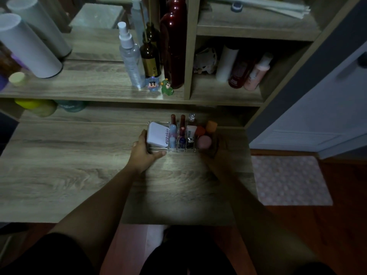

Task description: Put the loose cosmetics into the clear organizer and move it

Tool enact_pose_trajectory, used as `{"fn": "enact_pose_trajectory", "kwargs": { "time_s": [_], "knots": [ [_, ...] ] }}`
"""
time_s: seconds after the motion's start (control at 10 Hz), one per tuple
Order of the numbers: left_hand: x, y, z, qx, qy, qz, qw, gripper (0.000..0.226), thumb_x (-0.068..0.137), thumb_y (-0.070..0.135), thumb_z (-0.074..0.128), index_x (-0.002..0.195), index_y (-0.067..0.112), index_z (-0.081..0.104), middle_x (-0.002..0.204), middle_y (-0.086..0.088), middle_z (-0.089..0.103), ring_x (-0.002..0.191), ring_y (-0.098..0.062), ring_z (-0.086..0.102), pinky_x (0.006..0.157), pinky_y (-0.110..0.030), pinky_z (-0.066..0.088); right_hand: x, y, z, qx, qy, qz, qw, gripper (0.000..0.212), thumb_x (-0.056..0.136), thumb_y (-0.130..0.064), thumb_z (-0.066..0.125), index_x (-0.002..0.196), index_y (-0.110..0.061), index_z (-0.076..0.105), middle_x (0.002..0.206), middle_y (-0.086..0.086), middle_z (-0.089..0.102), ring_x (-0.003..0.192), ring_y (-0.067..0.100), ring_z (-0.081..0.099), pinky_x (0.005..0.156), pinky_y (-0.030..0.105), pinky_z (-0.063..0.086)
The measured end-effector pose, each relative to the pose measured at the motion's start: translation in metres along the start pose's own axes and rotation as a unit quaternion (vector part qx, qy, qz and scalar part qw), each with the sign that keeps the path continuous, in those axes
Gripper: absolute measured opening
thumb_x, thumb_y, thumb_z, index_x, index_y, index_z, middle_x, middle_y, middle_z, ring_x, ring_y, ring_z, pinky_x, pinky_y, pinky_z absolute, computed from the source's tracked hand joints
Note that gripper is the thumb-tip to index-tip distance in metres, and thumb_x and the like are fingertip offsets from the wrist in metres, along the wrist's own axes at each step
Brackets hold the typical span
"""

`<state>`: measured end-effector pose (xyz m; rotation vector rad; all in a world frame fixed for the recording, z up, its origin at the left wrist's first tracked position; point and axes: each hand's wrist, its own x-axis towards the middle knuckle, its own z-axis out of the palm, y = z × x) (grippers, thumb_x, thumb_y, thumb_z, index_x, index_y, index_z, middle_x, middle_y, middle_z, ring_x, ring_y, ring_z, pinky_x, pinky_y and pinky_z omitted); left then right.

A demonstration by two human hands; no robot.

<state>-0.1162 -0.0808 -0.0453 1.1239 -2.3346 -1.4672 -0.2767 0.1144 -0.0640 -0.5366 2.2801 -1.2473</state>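
Note:
The clear organizer (158, 149) sits on the wooden desk (59, 165) near its back right. It holds a white 4U2skin compact (157, 135), two dark red lip tubes (182, 126), a light blue tube (173, 135), a small white tube (191, 129), and orange, red and pink sponges (204, 141). My left hand (144, 153) grips the organizer's left end, thumb along its front edge. My right hand (215, 147) is in shadow at the organizer's right end and seems to hold it.
A shelf above the desk carries a clear spray bottle (131, 56), a brown bottle (151, 58), a tall dark red bottle (174, 42), two small figurines (159, 86) and white cylinders (29, 46). Bottles fill the right cubby (244, 70). A pink mat (288, 179) lies on the floor at right.

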Motion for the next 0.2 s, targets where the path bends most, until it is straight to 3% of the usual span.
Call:
{"fn": "enact_pose_trajectory", "kwargs": {
  "time_s": [0.1,0.2],
  "knots": [
    [-0.01,0.005,-0.003,-0.008,-0.003,-0.009,1.0,0.07,0.072,0.023,0.08,0.129,0.014,0.039,0.127,-0.013,0.058,0.113,-0.028,0.057,0.094,-0.043,0.052,-0.01,-0.009,0.002,-0.021,0.008,0.008,1.0,0.073,0.08,-0.024,0.071,0.14,-0.008,0.033,0.137,0.015,0.047,0.122,0.03,0.048,0.105,0.048,0.041],
    [-0.02,0.005,-0.004,0.017,0.002,-0.039,0.999,0.061,0.077,0.028,0.076,0.125,0.01,0.043,0.123,-0.015,0.058,0.112,-0.032,0.056,0.094,-0.047,0.051,-0.023,-0.008,0.002,-0.029,-0.005,0.029,0.999,0.081,0.078,-0.021,0.073,0.144,-0.008,0.026,0.143,0.018,0.04,0.127,0.032,0.044,0.107,0.048,0.039]
  ]
}}
